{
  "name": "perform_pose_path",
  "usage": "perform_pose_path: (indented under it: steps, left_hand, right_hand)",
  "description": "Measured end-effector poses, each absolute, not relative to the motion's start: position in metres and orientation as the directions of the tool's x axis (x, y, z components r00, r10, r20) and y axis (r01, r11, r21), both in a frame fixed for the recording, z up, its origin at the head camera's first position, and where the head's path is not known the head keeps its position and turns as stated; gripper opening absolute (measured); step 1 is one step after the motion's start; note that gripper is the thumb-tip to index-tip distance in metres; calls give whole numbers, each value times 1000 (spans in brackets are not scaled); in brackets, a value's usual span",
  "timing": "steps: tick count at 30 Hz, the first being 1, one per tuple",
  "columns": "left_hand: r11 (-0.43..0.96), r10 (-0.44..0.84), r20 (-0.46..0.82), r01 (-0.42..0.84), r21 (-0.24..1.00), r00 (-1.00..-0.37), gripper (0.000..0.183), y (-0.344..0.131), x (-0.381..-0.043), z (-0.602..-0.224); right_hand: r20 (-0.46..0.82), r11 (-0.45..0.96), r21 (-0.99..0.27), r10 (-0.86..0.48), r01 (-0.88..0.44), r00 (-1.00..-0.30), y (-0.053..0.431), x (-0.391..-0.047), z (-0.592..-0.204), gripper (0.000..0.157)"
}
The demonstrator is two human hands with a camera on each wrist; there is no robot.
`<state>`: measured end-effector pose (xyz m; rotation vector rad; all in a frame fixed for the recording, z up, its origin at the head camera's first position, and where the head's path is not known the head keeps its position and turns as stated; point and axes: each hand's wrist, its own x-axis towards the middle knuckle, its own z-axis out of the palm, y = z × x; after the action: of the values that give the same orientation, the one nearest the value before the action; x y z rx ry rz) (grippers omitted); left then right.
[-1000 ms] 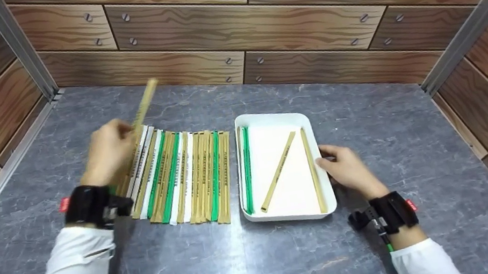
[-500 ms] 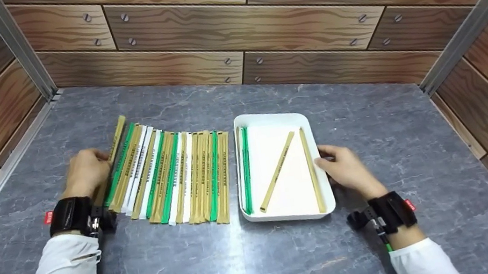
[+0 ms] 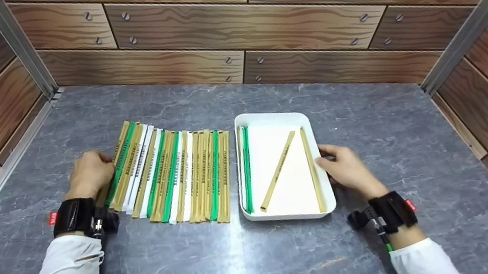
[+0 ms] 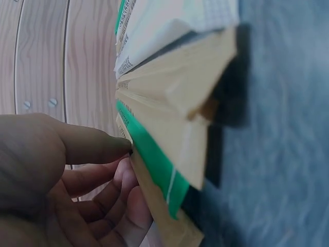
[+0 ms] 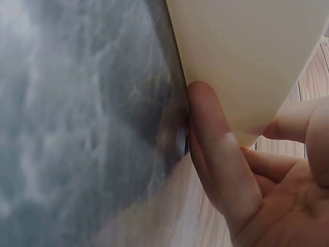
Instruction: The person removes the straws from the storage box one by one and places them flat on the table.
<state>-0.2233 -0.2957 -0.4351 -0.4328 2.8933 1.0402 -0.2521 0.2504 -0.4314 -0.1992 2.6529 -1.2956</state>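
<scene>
On the table, a row of slim paper-wrapped sticks in brown, green and white (image 3: 190, 177) lies side by side, printed with small letters. At the row's left end my left hand (image 3: 90, 171) pinches the outermost brown paper-wrapped stick (image 4: 149, 190) between thumb and fingers, right beside a green one (image 4: 154, 154). A white tray (image 3: 290, 216) stands to the right of the row. My right hand (image 3: 344, 166) grips the tray's right side, thumb at the rim and fingers (image 5: 211, 118) against the outer wall.
Inside the tray, green sticks (image 3: 247, 169) stand along the left wall, one brown stick (image 3: 278, 171) lies slanted in the middle, and another brown stick (image 3: 313, 170) lies along the right wall. Wood-patterned panels (image 3: 176, 51) enclose the grey marbled table (image 3: 185, 267).
My left hand has carried a brown stick from above the row down and left to the row's left end, where it now lies against the green one. My right hand and the tray have stayed put.
</scene>
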Motion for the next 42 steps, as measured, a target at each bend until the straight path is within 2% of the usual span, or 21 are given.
perform_pose_path:
  steps: [24, 32, 37, 42]
  left_hand:
    - [747, -213, -92, -223, 626, -973, 40, -288, -221, -436]
    - [734, -216, -106, -233, 638, -971, 46, -287, -222, -428]
    - [744, -196, -30, -169, 647, -980, 46, -263, -232, -409]
    - [759, -118, 59, -52, 649, -991, 41, -216, -246, -386]
  right_hand:
    - [-107, 619, -785, -198, -39, -974, 251, -252, -431, 54]
    - [-118, 598, -801, -203, -28, -972, 250, -252, -430, 54]
    - [-117, 606, -795, -197, -26, -973, 251, -253, -431, 53]
    - [-117, 602, -798, -203, -30, -972, 251, -253, -433, 54]
